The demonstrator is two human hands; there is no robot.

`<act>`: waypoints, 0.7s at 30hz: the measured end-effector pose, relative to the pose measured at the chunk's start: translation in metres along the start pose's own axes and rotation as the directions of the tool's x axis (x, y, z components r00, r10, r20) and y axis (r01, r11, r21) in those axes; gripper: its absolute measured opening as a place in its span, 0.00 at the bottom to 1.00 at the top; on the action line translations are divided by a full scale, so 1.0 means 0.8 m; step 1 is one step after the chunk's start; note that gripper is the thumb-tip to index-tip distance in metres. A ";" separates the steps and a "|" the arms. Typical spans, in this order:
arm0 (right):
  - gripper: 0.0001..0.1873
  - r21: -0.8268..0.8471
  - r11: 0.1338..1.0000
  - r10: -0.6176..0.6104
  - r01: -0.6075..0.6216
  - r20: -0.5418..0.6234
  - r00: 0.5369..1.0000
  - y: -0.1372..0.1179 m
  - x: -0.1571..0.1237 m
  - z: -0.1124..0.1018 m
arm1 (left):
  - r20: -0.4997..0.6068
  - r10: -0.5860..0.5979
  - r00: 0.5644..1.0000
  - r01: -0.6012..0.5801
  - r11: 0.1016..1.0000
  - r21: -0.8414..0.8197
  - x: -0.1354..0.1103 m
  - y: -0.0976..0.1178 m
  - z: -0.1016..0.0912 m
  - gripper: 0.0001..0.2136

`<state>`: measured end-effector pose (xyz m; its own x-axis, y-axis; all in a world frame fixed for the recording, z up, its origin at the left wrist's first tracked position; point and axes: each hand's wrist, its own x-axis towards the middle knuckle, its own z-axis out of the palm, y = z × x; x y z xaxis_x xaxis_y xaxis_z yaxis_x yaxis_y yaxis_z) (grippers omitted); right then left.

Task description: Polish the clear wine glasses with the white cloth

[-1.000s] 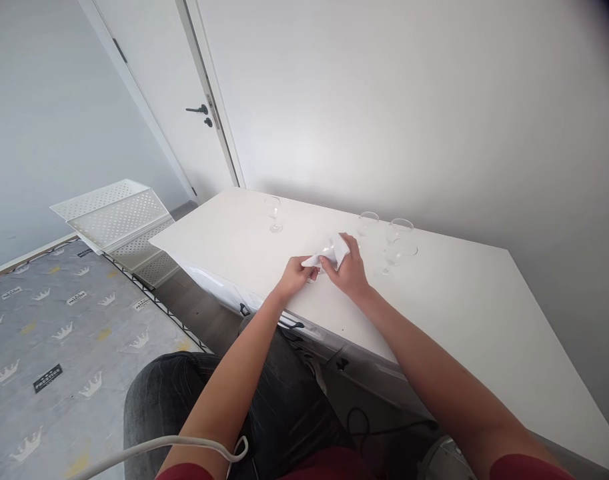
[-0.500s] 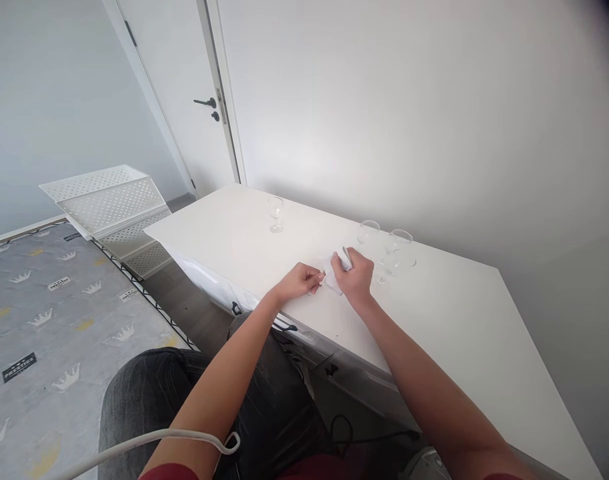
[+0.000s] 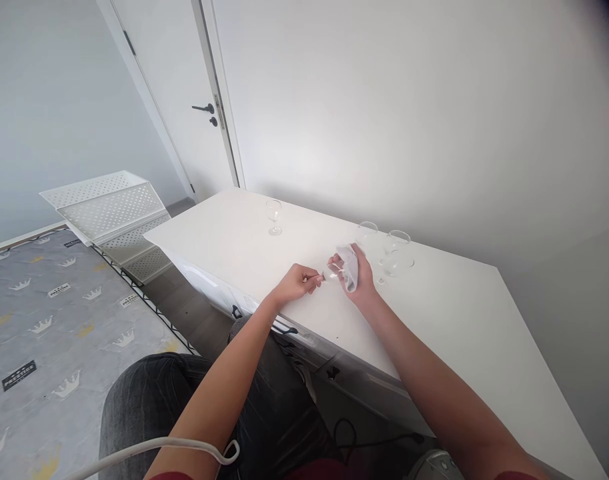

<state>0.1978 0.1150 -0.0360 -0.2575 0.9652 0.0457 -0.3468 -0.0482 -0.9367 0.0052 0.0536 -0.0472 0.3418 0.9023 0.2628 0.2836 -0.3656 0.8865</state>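
My left hand [image 3: 297, 281] pinches the stem end of a small clear glass [image 3: 330, 271] that lies sideways just above the white table [image 3: 454, 320]. Around the glass's bowl my right hand [image 3: 360, 280] is closed, with a white cloth [image 3: 349, 263] in its fingers. Two more clear stemmed glasses [image 3: 397, 252] stand right behind my right hand, near the wall. Another small stemmed glass [image 3: 274, 216] stands alone farther left on the table.
A white perforated metal rack [image 3: 109, 212] stands on the floor to the left of the table. A grey mat with crown prints [image 3: 44, 320] covers the floor. A white door with a black handle [image 3: 204, 109] is behind. A white cable [image 3: 149, 448] crosses my lap.
The cloth, first spread over the glass between both hands, is now bunched in my right hand round the bowl. My left hand has shifted to the stem.
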 end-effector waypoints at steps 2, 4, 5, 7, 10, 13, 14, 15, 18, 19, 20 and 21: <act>0.25 -0.024 0.998 -0.057 0.061 0.134 0.989 0.008 0.003 -0.002 | 0.015 0.016 1.000 -0.016 0.999 -0.035 0.000 0.001 -0.001 0.24; 0.25 -0.032 0.996 -0.068 0.078 0.237 0.969 0.016 0.004 -0.001 | 0.047 0.025 0.999 -0.022 0.998 -0.060 0.000 0.003 -0.002 0.25; 0.25 -0.031 0.998 -0.043 0.053 0.266 0.963 0.020 0.004 0.002 | 0.069 0.030 0.997 -0.025 0.997 -0.070 -0.001 0.004 -0.002 0.26; 0.24 -0.023 0.999 0.034 -0.029 0.262 0.964 0.025 0.002 0.009 | 0.098 0.046 0.994 -0.038 0.996 -0.085 -0.001 0.006 -0.001 0.27; 0.20 0.022 0.999 0.043 -0.044 0.046 0.998 0.026 -0.004 0.018 | 0.050 0.076 0.996 -0.072 0.993 -0.089 -0.001 0.005 0.000 0.28; 0.14 0.095 0.995 0.016 -0.005 -0.118 0.993 0.021 -0.008 0.021 | -0.060 0.063 0.996 -0.068 0.994 -0.081 0.000 0.001 0.002 0.28; 0.13 0.120 0.993 0.014 -0.002 -0.102 0.995 0.020 -0.009 0.022 | -0.088 0.055 0.995 -0.062 0.995 -0.082 0.000 -0.002 0.003 0.28; 0.13 0.142 0.990 0.003 0.006 -0.063 0.998 0.019 -0.010 0.024 | -0.115 0.047 0.992 -0.057 0.995 -0.087 0.001 -0.004 0.004 0.27; 0.11 0.165 0.985 -0.065 0.051 0.082 0.994 0.017 -0.014 0.032 | -0.186 0.012 0.983 -0.038 0.989 -0.141 0.004 -0.010 0.005 0.26; 0.12 0.165 0.985 -0.074 0.052 0.128 0.989 0.016 -0.016 0.036 | -0.202 -0.007 0.979 -0.028 0.985 -0.171 0.005 -0.011 0.006 0.26; 0.15 0.159 0.987 -0.065 0.036 0.179 0.982 0.016 -0.018 0.038 | -0.212 -0.026 0.977 -0.017 0.979 -0.202 0.007 -0.012 0.006 0.25; 0.19 0.150 0.989 -0.050 0.016 0.229 0.972 0.015 -0.019 0.040 | -0.216 -0.041 0.975 -0.009 0.974 -0.228 0.008 -0.012 0.006 0.25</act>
<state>0.1685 0.0915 -0.0364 -0.4396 0.8817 0.1713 -0.4825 -0.0710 -0.8730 0.0090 0.0616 -0.0561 0.1280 0.9447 0.3020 0.0683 -0.3122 0.9476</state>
